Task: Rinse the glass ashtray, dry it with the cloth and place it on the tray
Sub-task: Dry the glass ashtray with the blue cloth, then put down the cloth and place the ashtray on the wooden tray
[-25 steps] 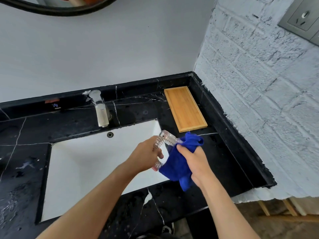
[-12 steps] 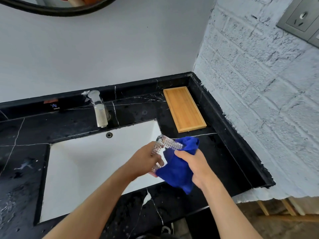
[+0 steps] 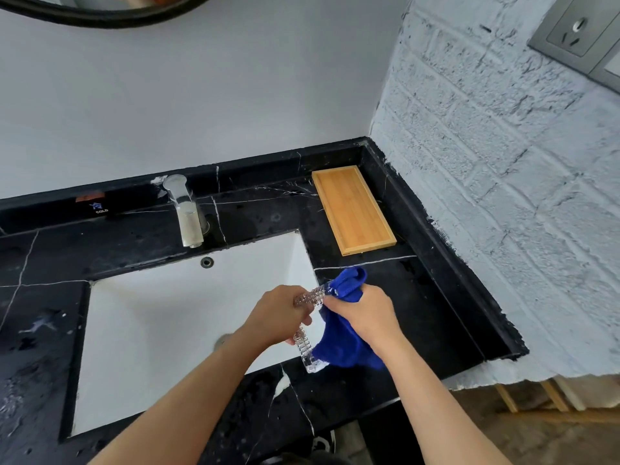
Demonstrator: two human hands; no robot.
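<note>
My left hand (image 3: 280,313) grips the ribbed glass ashtray (image 3: 304,347) on edge, over the right end of the white sink (image 3: 161,330). My right hand (image 3: 364,315) holds the blue cloth (image 3: 339,344) and presses it against the ashtray's right side. The cloth hides most of the glass; only its patterned rim shows at the top and bottom. The bamboo tray (image 3: 352,209) lies bare on the black counter, behind and to the right of my hands.
A chrome faucet (image 3: 186,213) stands behind the sink, no water running. The black marble counter (image 3: 419,307) is wet in spots and ends at a white brick wall (image 3: 503,196) on the right. A wall socket (image 3: 577,28) sits high on that wall.
Both hands have shifted slightly down and toward me with the ashtray and cloth. The ashtray has turned in my left hand and the cloth now covers more of it.
</note>
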